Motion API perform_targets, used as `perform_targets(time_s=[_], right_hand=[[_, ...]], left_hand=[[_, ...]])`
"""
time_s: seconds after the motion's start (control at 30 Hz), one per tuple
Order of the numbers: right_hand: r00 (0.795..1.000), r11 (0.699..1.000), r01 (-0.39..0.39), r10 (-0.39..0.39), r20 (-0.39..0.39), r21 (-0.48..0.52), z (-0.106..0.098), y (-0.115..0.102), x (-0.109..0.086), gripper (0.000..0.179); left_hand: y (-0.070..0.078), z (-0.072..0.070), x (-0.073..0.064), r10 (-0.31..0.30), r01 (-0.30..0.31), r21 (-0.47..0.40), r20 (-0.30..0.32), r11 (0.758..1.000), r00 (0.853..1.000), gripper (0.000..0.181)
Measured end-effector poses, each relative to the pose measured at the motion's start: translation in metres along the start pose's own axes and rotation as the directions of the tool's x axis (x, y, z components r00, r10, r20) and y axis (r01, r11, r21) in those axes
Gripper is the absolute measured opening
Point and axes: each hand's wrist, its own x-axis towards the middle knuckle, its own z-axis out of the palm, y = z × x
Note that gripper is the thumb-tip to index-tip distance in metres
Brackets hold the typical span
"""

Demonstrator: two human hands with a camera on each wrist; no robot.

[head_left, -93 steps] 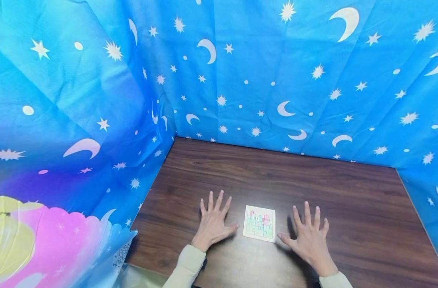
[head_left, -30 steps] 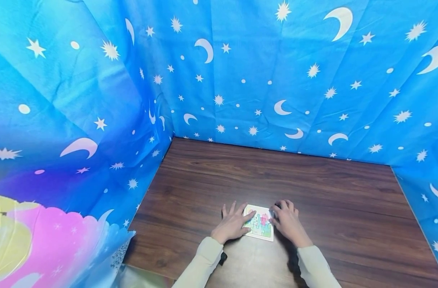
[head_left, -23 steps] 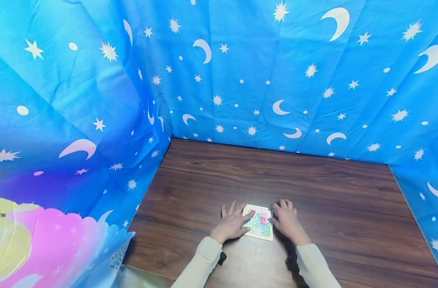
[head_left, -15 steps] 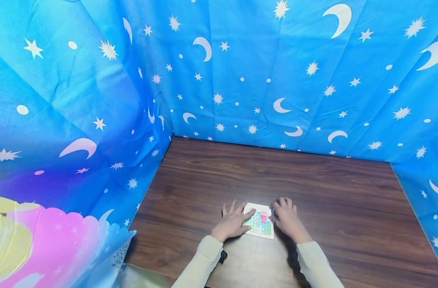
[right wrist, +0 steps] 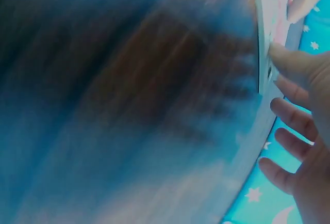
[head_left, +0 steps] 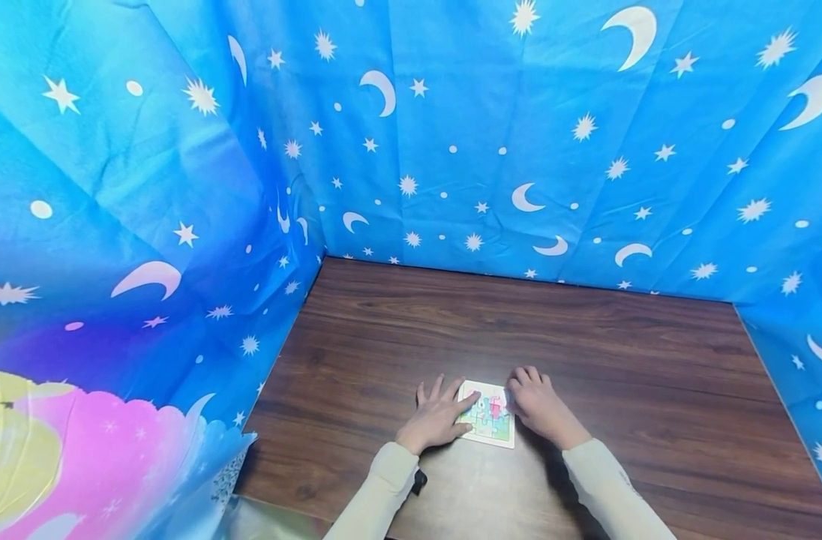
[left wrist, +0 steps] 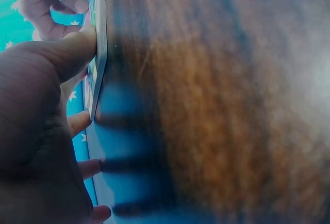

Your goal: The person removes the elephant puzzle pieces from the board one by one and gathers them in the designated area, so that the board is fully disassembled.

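Note:
A small square jigsaw puzzle [head_left: 487, 429] in a pale frame lies on the brown wooden table, with a pink and green picture. My left hand [head_left: 433, 421] rests along its left side, fingers spread and straight, thumb and index finger lying over the puzzle's face. At the upper right corner, my right hand [head_left: 541, 405] has its thumb and index finger curled together at a puzzle piece [right wrist: 274, 73]; its other fingers hang loosely in the right wrist view. In the head view that corner is hidden behind the right hand. The left wrist view shows the puzzle board [left wrist: 101, 38] edge-on.
The dark wooden table [head_left: 397, 315] extends behind and to both sides of the puzzle. Blue cloth [head_left: 451, 112] with moons and stars hangs along its back and sides. A pink and yellow patterned part [head_left: 100, 450] of the cloth hangs at the lower left.
Both hands, earlier spread flat beside the puzzle, have come in to it. In the last half second the right wrist turned and its forearm swung right; the left hand stayed put.

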Motion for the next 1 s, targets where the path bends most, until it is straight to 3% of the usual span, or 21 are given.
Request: perform_targets(time_s=[0.2, 0.4, 0.67, 0.87, 1.0], right_hand=[[0.99, 0.988, 0.107, -0.116, -0.078, -0.114, 0.001, -0.001, 0.002, 0.023], [0.975, 0.979, 0.163, -0.179, -0.134, -0.123, 0.002, 0.002, 0.003, 0.026], [0.992, 0.989, 0.122, -0.125, -0.029, -0.08, -0.008, 0.003, 0.009, 0.029], [0.996, 1.0, 0.024, -0.026, 0.085, 0.019, -0.01, 0.006, 0.01, 0.02], [0.997, 0.998, -0.002, -0.003, 0.081, 0.066, -0.011, 0.007, 0.008, 0.018]], left_hand=[[-0.001, 0.001, -0.001, 0.001, -0.001, -0.005, 0.002, 1.0, 1.0, 0.064], [-0.001, 0.001, 0.0, 0.008, -0.008, 0.012, 0.008, 1.0, 1.0, 0.064], [0.0, -0.002, 0.002, 0.002, -0.003, 0.053, 0.018, 0.999, 1.0, 0.066], [-0.001, 0.0, 0.003, 0.001, -0.002, 0.055, 0.022, 0.998, 1.0, 0.066], [-0.001, 0.0, 0.003, -0.008, 0.006, 0.05, 0.029, 0.999, 1.0, 0.066]])
